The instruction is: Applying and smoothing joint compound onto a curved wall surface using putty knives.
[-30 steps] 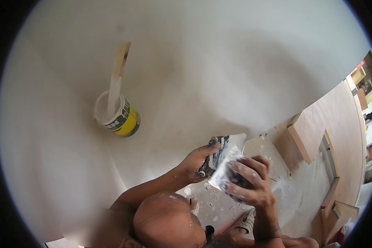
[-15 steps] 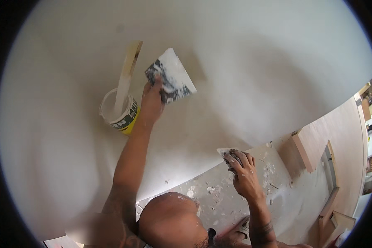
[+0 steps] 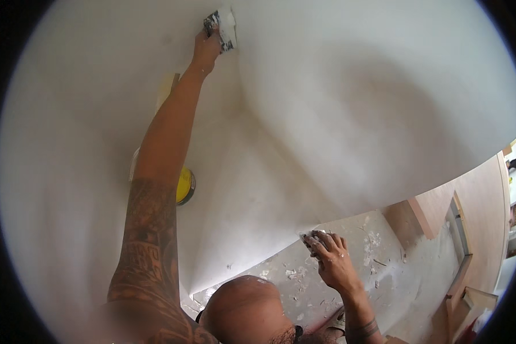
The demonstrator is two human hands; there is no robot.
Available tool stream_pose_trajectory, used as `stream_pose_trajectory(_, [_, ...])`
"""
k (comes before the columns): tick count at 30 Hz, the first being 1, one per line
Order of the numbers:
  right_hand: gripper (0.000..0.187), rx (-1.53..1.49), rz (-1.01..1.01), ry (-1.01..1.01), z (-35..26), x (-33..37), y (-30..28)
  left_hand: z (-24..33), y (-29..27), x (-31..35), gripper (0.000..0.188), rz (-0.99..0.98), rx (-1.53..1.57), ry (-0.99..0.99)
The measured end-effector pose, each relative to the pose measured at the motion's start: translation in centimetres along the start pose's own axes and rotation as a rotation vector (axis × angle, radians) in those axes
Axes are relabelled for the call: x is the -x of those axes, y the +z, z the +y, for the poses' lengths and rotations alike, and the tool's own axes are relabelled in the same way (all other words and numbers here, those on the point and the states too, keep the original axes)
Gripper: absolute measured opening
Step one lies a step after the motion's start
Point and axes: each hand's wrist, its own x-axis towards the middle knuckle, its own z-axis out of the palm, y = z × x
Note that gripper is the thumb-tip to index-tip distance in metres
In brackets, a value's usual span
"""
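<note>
My left arm reaches far up, and my left hand [image 3: 208,49] grips a flat putty spreader [image 3: 226,28], dark and smeared with white filler. Its edge is at the pale wall surface, by a corner line; whether it touches I cannot tell. Lower down on the right, my right hand [image 3: 335,258] is closed around a second, smaller-looking spreader [image 3: 307,241], mostly covered by its fingers, which are spotted with filler. Behind my left forearm is a bucket [image 3: 184,186], with only its yellow side and part of the rim showing. A flat stick [image 3: 166,92] rises from it.
White wall surfaces [image 3: 350,114] meet in a corner ahead of me. Below, the floor [image 3: 355,246] is strewn with white flakes and scraps. Wooden panels and a frame [image 3: 470,195] stand to the right, with assorted items beyond them at the right rim.
My left hand has moved up and away with its spreader, to the corner line. My left forearm now covers most of the bucket. The right hand has dropped slightly, still holding its spreader.
</note>
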Motion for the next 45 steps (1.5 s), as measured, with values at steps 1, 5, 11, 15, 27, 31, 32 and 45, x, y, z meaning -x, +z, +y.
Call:
stream_pose_trajectory(1, [0.062,-0.001,-0.009,-0.005,0.0,0.0,0.1,-0.1,0.1,-0.8,0.041,-0.001,-0.003,0.003])
stream_pose_trajectory(5, [0.063,-0.047,-0.023,-0.007,-0.1,0.0,0.4,-0.9,-0.7,-3.3,0.039,0.042,-0.036,-0.015])
stream_pose_trajectory(11, [0.065,-0.065,0.012,-0.032,1.2,0.7,0.8,0.3,1.2,0.6,0.035,0.011,0.100,-0.028])
stream_pose_trajectory(15, [0.062,-0.075,0.008,-0.061,1.4,0.7,0.7,2.2,2.2,6.1,0.034,-0.023,0.051,-0.063])
stream_pose_trajectory(27, [0.063,0.039,0.257,-0.177,-0.6,2.3,-8.5,12.6,7.2,30.7,0.025,-0.261,0.117,0.104])
stream_pose_trajectory(31, [0.046,0.160,0.521,-0.274,-1.7,3.3,-12.3,14.2,7.8,36.7,0.039,-0.354,0.067,0.123])
stream_pose_trajectory(32, [0.033,0.073,0.650,-0.360,-1.3,3.7,-13.0,14.0,8.2,37.9,0.033,-0.384,0.071,0.108])
stream_pose_trajectory(45, [0.033,-0.124,1.166,0.376,0.2,6.5,-8.4,14.4,1.2,38.8,0.061,-0.772,0.524,0.430])
